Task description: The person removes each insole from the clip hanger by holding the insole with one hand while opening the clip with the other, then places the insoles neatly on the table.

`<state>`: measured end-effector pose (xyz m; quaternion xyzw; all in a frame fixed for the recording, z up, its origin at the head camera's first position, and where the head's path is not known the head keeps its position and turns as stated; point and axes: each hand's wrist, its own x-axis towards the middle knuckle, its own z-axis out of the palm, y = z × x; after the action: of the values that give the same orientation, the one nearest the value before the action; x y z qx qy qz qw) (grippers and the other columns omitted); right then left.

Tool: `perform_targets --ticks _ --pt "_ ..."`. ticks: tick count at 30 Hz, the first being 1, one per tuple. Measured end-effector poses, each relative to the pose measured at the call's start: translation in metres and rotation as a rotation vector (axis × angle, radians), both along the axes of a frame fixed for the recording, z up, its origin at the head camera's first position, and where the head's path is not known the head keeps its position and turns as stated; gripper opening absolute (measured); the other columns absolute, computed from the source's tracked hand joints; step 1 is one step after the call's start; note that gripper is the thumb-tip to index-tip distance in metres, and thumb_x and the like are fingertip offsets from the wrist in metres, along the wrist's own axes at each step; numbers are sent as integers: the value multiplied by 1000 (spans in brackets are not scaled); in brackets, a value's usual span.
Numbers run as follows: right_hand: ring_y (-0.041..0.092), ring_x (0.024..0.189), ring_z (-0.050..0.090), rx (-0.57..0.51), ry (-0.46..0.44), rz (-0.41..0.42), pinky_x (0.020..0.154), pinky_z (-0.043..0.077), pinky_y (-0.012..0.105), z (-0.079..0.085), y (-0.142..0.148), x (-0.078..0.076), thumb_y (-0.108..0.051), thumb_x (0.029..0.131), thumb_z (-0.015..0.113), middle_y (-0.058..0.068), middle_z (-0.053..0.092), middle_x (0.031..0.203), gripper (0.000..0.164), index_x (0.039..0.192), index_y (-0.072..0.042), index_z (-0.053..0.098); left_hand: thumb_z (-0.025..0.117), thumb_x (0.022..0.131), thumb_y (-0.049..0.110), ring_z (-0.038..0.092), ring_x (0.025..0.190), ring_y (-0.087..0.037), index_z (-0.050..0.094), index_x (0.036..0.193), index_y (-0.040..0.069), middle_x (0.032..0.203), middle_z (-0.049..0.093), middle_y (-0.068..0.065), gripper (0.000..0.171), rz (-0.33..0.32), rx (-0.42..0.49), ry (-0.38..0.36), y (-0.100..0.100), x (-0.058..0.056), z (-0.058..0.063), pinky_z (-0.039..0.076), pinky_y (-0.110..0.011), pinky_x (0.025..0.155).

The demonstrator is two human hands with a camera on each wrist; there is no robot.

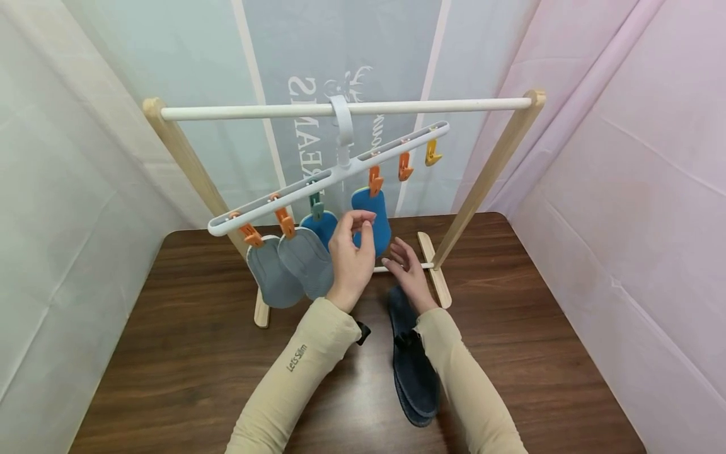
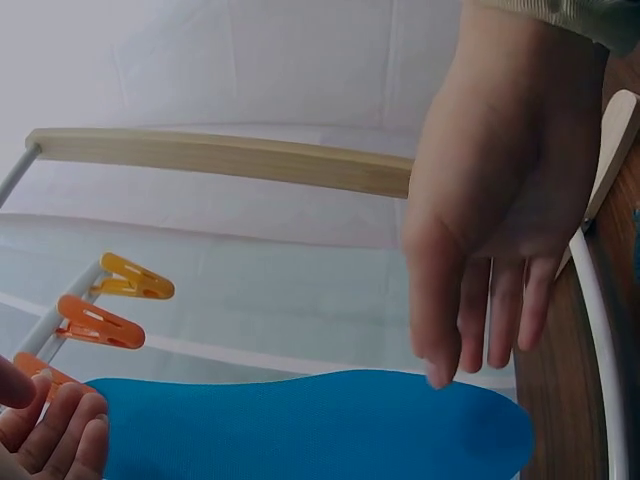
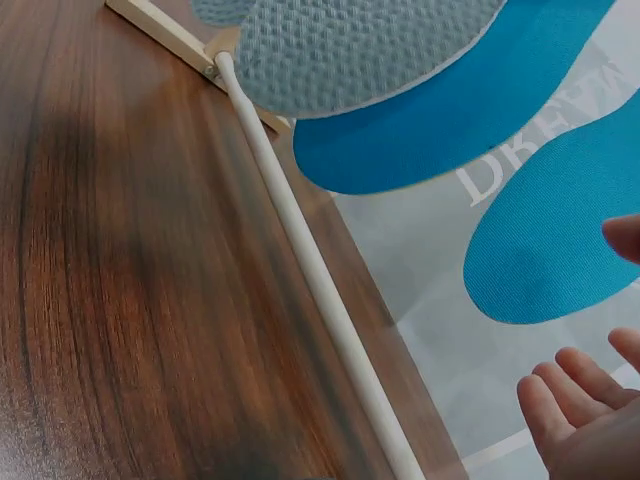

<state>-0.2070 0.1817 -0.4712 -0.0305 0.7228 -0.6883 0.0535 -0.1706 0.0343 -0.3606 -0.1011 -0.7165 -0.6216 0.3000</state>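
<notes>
A blue insole (image 1: 381,214) hangs from an orange clip (image 1: 375,181) on a white clip hanger (image 1: 317,184). My left hand (image 1: 351,258) is in front of this insole, just below the clip, its fingers loosely curled with nothing held. In the left wrist view its fingertips overlap the insole's clipped end. Beside the insole's lower end, my right hand (image 1: 407,271) has its fingers relaxed and apart, holding nothing. To the left, two grey insoles (image 1: 275,274) hang from orange clips, and another blue insole (image 1: 321,226) hangs from a green clip (image 1: 316,207).
The hanger hooks over the white rail (image 1: 244,113) of a wooden stand (image 1: 482,183). An orange clip (image 1: 404,167) and a yellow clip (image 1: 432,153) at its right end hold nothing. Dark shoes (image 1: 416,372) lie on the brown table (image 1: 187,353) under my right forearm.
</notes>
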Motion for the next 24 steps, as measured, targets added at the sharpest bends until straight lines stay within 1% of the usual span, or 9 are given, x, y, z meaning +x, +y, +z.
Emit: perform_targets --ticks 2,3,6,8,11,16,20,21,24 --pt "28 142 31 -22 -22 24 114 31 45 7 -1 2 -18 96 59 11 32 152 66 152 -16 24 50 98 8 61 101 -24 63 105 2 106 66 -12 16 4 -10 1 0 1 0 50 -35 89" --pt "28 142 31 -34 -24 38 115 31 45 11 -2 2 -17 97 58 13 31 153 66 153 -15 23 50 98 8 60 101 -24 63 105 2 106 66 -12 16 6 -15 1 1 1 -1 50 -35 89" --pt "31 142 31 -51 -21 64 114 32 44 20 -4 3 -16 97 56 15 31 153 67 153 -13 20 49 98 8 60 100 -25 63 105 2 107 66 -12 16 12 -24 10 2 2 -1 50 -37 88" --pt "33 141 32 -56 -13 66 114 32 44 24 -5 3 -14 98 55 18 32 152 66 153 -11 20 49 98 7 60 99 -25 63 105 2 107 65 -12 17 17 -27 20 2 2 -1 50 -38 88" --pt "31 138 36 -65 -14 47 113 34 44 21 -5 -1 -16 97 57 17 37 148 64 152 -14 25 49 98 7 59 98 -26 63 105 2 106 64 -13 17 27 -29 39 2 2 -1 49 -38 87" --pt "25 129 46 -58 -1 14 109 39 40 9 -7 -7 -21 95 62 12 48 138 56 146 -17 39 48 97 5 58 97 -26 63 103 2 103 63 -13 17 49 -23 66 0 1 1 49 -38 89" --pt "27 122 51 -51 39 6 104 44 39 6 -10 -6 -17 94 63 14 52 131 47 138 -11 49 47 97 5 58 98 -26 63 103 1 103 61 -14 18 66 -6 92 -1 0 2 49 -37 91" --pt "26 120 53 -46 47 7 102 45 39 5 -10 -5 -16 93 63 14 53 130 45 136 -10 51 47 97 6 57 98 -26 63 103 1 104 61 -14 18 70 -1 98 -1 0 2 49 -37 91" --pt "22 111 57 -34 63 -3 99 48 42 4 -11 -3 -14 93 64 14 57 124 38 129 -6 56 46 98 7 57 98 -25 62 104 0 106 60 -15 18 81 13 112 -2 0 3 49 -37 91"
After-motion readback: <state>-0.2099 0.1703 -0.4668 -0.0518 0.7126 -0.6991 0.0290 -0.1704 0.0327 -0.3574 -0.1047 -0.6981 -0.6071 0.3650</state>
